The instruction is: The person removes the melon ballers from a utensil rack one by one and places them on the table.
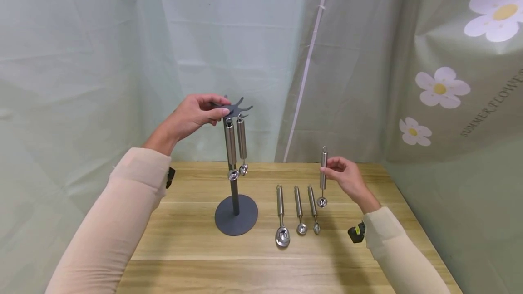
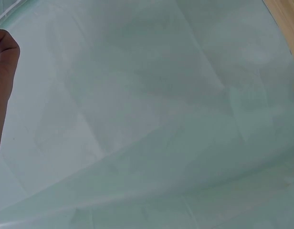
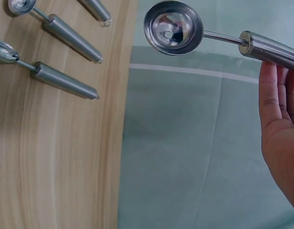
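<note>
A dark grey hanging stand (image 1: 235, 194) with a round base stands on the wooden table (image 1: 196, 248). Two steel scoops (image 1: 236, 146) hang from its forked top. My left hand (image 1: 196, 113) pinches that top plate; only a bit of this hand (image 2: 3, 71) shows in the left wrist view. My right hand (image 1: 345, 177) holds a fourth steel scoop (image 1: 323, 176) upright by its handle, bowl down, just above the table. In the right wrist view that scoop's bowl (image 3: 173, 27) shows clearly. Three more scoops (image 1: 298, 214) lie side by side on the table, left of the right hand.
A pale green cloth backdrop (image 1: 122, 58) hangs behind and left of the table. A cloth printed with white flowers (image 1: 443, 87) hangs on the right. The table's right edge (image 1: 425, 244) runs close to my right forearm.
</note>
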